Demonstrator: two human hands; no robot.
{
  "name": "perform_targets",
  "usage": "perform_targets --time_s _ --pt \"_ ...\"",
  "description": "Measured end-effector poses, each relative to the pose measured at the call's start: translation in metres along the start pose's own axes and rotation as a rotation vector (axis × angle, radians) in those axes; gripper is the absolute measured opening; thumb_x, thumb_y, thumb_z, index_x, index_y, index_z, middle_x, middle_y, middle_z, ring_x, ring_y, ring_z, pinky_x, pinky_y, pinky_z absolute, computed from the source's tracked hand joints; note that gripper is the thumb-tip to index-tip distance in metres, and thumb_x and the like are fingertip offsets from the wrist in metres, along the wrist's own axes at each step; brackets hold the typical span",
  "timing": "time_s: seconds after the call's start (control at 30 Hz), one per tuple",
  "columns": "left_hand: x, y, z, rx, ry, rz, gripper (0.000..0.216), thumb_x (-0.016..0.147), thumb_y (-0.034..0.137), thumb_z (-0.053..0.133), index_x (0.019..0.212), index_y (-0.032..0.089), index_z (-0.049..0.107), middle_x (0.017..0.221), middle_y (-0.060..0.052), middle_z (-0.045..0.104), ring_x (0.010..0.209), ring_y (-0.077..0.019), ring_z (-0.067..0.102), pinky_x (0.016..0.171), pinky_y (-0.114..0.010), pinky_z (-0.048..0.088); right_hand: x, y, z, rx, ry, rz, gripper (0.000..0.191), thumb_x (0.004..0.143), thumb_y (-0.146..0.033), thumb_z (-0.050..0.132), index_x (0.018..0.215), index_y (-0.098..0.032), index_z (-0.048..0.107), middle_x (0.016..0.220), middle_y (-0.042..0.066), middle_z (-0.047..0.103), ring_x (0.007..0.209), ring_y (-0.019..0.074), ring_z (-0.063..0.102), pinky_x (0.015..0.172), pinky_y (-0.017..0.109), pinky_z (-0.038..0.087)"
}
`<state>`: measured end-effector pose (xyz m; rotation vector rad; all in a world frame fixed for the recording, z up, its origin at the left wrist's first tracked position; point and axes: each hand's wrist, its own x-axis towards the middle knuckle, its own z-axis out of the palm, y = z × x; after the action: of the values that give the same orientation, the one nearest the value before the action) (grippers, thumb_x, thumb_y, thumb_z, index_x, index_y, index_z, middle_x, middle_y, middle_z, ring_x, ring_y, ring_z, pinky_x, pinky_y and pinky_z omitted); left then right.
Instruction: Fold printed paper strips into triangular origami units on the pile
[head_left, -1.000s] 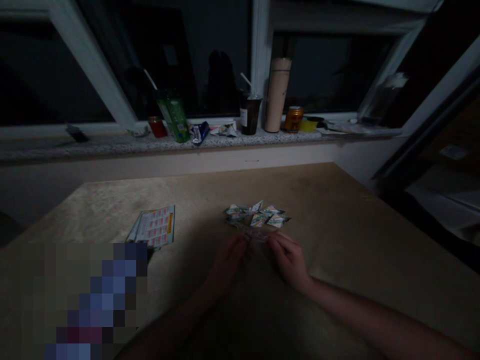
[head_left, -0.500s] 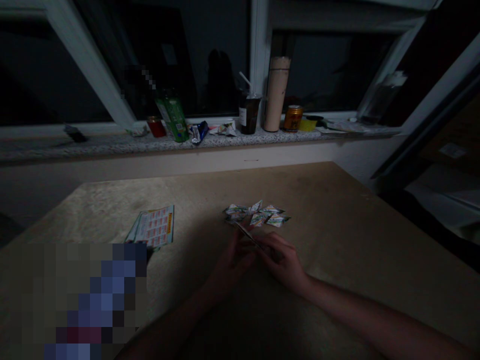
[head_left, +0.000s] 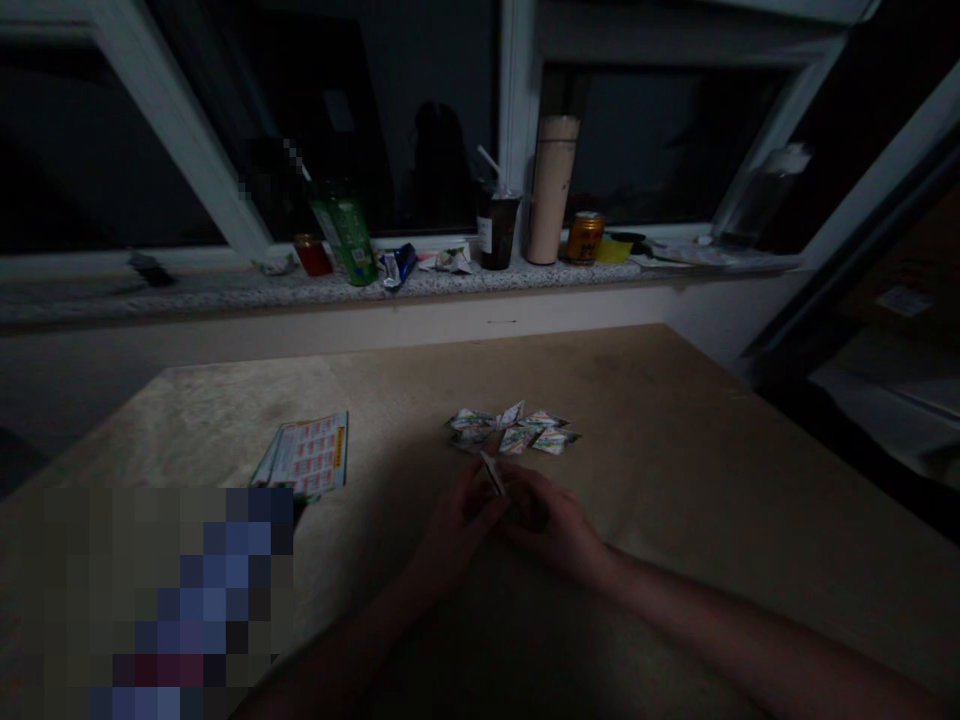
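Over the tan surface (head_left: 675,480), just short of the folded pieces (head_left: 517,438) lying toward its far edge, the left hand (head_left: 459,508) pinches a thin folded paper (head_left: 490,470) between thumb and fingers. The right hand (head_left: 559,520) curls close beside it; whether its fingers grip, I cannot tell.
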<state>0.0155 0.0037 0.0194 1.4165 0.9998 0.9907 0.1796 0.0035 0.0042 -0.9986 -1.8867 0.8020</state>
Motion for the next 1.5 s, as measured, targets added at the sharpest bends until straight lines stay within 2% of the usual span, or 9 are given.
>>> perform_targets --time_s 0.1,0.2,0.37,0.63,0.83,0.97,1.23,1.37,1.5 --pt "-0.0012 0.0038 0.0003 0.029 -0.013 -0.001 0.055 0.082 0.028 0.055 0.132 0.018 0.035 0.115 -0.007 0.062 0.104 -0.0222 0.058 0.090 -0.033 0.044 -0.0002 -0.0025 -0.0001 -0.002 -0.025 0.013 0.065 0.069 -0.018 0.065 0.129 -0.023 0.038 0.088 0.003 0.061 0.059 0.0116 0.051 0.055 0.023 0.044" --pt "-0.0022 0.0049 0.0011 0.059 -0.003 -0.008 0.053 0.082 0.028 0.055 0.131 0.020 0.037 0.111 -0.006 0.064 0.101 -0.0220 0.060 0.088 -0.033 0.044 -0.0009 -0.0056 -0.0023 0.044 -0.052 0.015 0.069 0.072 -0.018 0.063 0.133 -0.022 0.031 0.072 -0.001 0.056 0.055 0.0109 0.047 0.051 0.021 0.040" --pt "-0.0014 0.0029 0.0006 0.125 -0.016 -0.038 0.051 0.081 0.028 0.056 0.129 0.019 0.042 0.097 -0.005 0.068 0.095 -0.0235 0.062 0.085 -0.034 0.046 -0.0012 -0.0070 -0.0061 0.142 -0.068 0.015 0.056 0.085 -0.021 0.049 0.136 -0.024 0.025 0.077 0.000 0.055 0.061 0.0124 0.050 0.057 0.024 0.042" --pt "-0.0024 0.0017 0.0014 0.137 -0.065 -0.019 0.051 0.080 0.030 0.058 0.129 0.023 0.045 0.106 -0.005 0.067 0.096 -0.0219 0.062 0.086 -0.034 0.046 0.0006 -0.0058 -0.0043 0.105 0.004 0.066 0.046 0.086 -0.023 0.049 0.131 -0.022 0.037 0.068 -0.002 0.051 0.059 0.0124 0.049 0.056 0.023 0.041" --pt "-0.0025 0.0064 0.0007 0.158 -0.074 -0.041 0.051 0.081 0.029 0.057 0.130 0.022 0.043 0.104 -0.005 0.068 0.095 -0.0217 0.062 0.085 -0.033 0.046 0.0017 -0.0062 -0.0050 0.056 0.084 0.035 0.038 0.085 -0.024 0.051 0.123 -0.021 0.046 0.080 0.003 0.057 0.065 0.0148 0.052 0.061 0.026 0.045" --pt "-0.0011 0.0057 -0.0001 0.141 -0.075 -0.073 0.054 0.082 0.029 0.053 0.133 0.017 0.039 0.100 -0.006 0.069 0.092 -0.0222 0.063 0.080 -0.032 0.047 0.0033 -0.0083 -0.0067 0.031 0.113 -0.042 0.037 0.085 -0.021 0.050 0.122 -0.024 0.047 0.099 0.007 0.055 0.083 0.0179 0.054 0.074 0.030 0.047" --pt "0.0005 0.0055 -0.0006 0.279 -0.033 -0.052 0.034 0.084 0.038 0.050 0.107 0.016 0.063 0.093 -0.005 0.070 0.082 -0.0220 0.064 0.073 -0.029 0.047 0.0036 -0.0074 -0.0062 -0.001 0.138 -0.107 0.042 0.087 -0.017 0.046 0.127 -0.026 0.043 0.120 0.010 0.047 0.113 0.0208 0.045 0.094 0.036 0.039" --pt "0.0012 0.0041 -0.0009 0.235 -0.022 -0.052 0.037 0.084 0.038 0.051 0.112 0.016 0.060 0.099 -0.006 0.069 0.087 -0.0228 0.063 0.077 -0.030 0.046 0.0017 -0.0041 -0.0054 -0.045 0.154 -0.136 0.044 0.087 -0.018 0.046 0.130 -0.026 0.039 0.121 0.010 0.050 0.114 0.0215 0.045 0.095 0.038 0.039" --pt "0.0008 0.0052 -0.0003 0.174 -0.043 -0.080 0.039 0.086 0.039 0.049 0.116 0.016 0.056 0.092 -0.005 0.070 0.080 -0.0213 0.065 0.072 -0.028 0.048 0.0009 -0.0043 -0.0062 -0.051 0.159 -0.134 0.040 0.088 -0.017 0.046 0.127 -0.025 0.043 0.118 0.010 0.054 0.108 0.0210 0.050 0.091 0.038 0.042"
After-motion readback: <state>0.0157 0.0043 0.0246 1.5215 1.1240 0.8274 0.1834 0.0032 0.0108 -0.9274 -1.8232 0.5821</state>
